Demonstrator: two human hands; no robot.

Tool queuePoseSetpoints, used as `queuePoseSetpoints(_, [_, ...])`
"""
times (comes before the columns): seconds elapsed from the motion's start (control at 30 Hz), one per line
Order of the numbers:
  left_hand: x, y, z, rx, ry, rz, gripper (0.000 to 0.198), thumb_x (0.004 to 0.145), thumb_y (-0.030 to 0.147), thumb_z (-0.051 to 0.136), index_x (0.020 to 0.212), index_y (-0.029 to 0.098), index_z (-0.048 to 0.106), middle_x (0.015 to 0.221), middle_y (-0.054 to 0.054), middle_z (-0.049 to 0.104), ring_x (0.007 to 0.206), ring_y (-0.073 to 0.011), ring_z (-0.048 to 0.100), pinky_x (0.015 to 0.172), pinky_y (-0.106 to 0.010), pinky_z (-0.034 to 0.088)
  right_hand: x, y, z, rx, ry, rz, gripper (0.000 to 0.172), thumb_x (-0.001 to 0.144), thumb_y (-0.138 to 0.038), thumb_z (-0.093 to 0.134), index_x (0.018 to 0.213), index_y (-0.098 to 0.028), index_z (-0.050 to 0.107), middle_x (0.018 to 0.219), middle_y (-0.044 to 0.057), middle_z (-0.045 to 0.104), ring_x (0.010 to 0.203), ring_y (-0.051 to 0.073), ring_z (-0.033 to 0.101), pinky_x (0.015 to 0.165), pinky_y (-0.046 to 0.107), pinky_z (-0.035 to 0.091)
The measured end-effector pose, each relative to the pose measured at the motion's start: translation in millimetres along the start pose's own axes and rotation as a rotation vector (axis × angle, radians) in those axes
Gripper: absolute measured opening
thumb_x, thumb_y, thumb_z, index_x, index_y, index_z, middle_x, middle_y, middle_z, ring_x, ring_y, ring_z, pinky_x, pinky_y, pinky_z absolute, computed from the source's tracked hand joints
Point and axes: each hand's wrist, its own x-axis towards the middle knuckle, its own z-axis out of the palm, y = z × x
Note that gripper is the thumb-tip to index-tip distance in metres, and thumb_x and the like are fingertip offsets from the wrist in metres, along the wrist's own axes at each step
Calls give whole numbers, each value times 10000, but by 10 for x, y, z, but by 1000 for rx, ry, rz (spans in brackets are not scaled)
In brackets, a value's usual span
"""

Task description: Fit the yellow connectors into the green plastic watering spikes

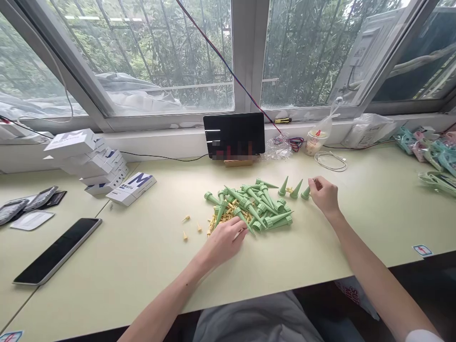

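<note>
A heap of green plastic watering spikes [265, 202], tapered with ribbed caps, lies mid-table over small yellow plastic pieces [230, 211]. My left hand [225, 240] is at the heap's near edge, its fingers curled beside a green spike; whatever they grip is hidden. To the right, my right hand [325, 194] pinches the upper part of a green spike [305, 193] that stands cap-down on the table. Two more upright spikes [283, 186] stand to its left, with a few yellow pieces [289, 190] between them. Three loose yellow pieces [199, 228] lie left of the heap.
A black tablet [234, 136] leans by the window. Stacked white boxes [85, 156] and a large phone-like device [59, 251] occupy the left side. At the back right are a bagged cup [315, 141], a coiled white cable [331, 161] and bagged colored items [432, 147].
</note>
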Motion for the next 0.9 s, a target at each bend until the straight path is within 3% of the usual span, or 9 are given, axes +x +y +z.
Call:
queuePoseSetpoints(0.3, [11,-23,-9,4,17,8,239,1011,242,398,916,200,613,885,-48,644,753,-165,617,656,-276,451,-60,-61,30,74,-33,33,301,851,-482,558,800,-190,612,592,10,598,552,176,569,634,299,449])
queuePoseSetpoints(0.43, [16,-42,-27,-1,50,33,260,1015,267,396,903,200,621,850,-46,631,708,-157,598,619,-272,438,-83,-176,-51,124,200,62,348,843,-460,592,1030,-167,601,622,-25,558,542,171,576,622,294,478])
queuePoseSetpoints(0.53, [15,-40,-40,-10,60,39,270,1016,274,394,895,200,624,836,-43,626,686,-151,591,602,-265,430,-129,-367,-109,100,322,0,268,898,-415,524,955,-167,609,623,-7,561,513,156,538,565,277,451])
queuePoseSetpoints(0.6, [12,-31,-43,-4,52,38,271,1015,270,395,888,197,623,830,-43,630,681,-150,590,601,-265,425,-180,-538,-108,110,197,-104,238,910,-393,529,857,-179,618,640,21,608,542,160,566,583,277,458])
queuePoseSetpoints(0.77, [18,-17,-33,4,13,49,291,1018,273,397,846,189,617,783,-39,643,656,-150,580,595,-274,400,-260,-967,67,241,-394,-455,199,955,-307,522,862,-189,653,689,20,645,541,139,548,563,260,431])
queuePoseSetpoints(0.9, [32,-40,-32,0,14,42,339,1021,289,391,762,189,585,696,-23,598,608,-144,548,575,-277,367,-234,-1215,283,198,-527,-590,151,953,-257,541,865,-187,642,751,19,642,579,133,537,582,255,413])
